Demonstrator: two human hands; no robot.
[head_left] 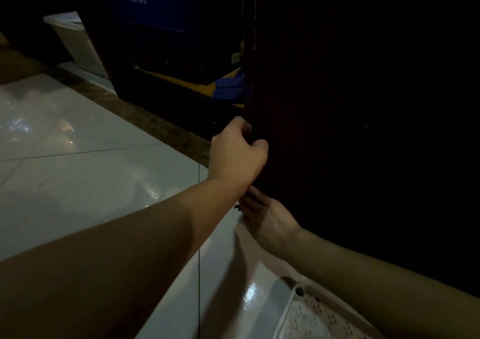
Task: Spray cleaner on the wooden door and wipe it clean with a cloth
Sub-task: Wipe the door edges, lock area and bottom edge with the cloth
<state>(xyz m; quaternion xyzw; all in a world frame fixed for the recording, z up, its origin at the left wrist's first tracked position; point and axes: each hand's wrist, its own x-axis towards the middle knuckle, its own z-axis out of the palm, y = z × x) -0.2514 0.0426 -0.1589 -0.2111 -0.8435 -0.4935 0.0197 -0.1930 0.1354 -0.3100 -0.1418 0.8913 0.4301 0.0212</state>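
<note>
Dark wooden door (324, 105), nearly black; left hand (236, 154) grips edge; right hand (267, 216) grasp unclear.

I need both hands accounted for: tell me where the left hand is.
In the head view, the left hand is at centre, gripping the dark wooden door by its edge, just above the right hand.

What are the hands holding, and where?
The left hand grips the dark wooden door by its edge. The right hand reaches the edge lower down; its hold cannot be told.
</note>
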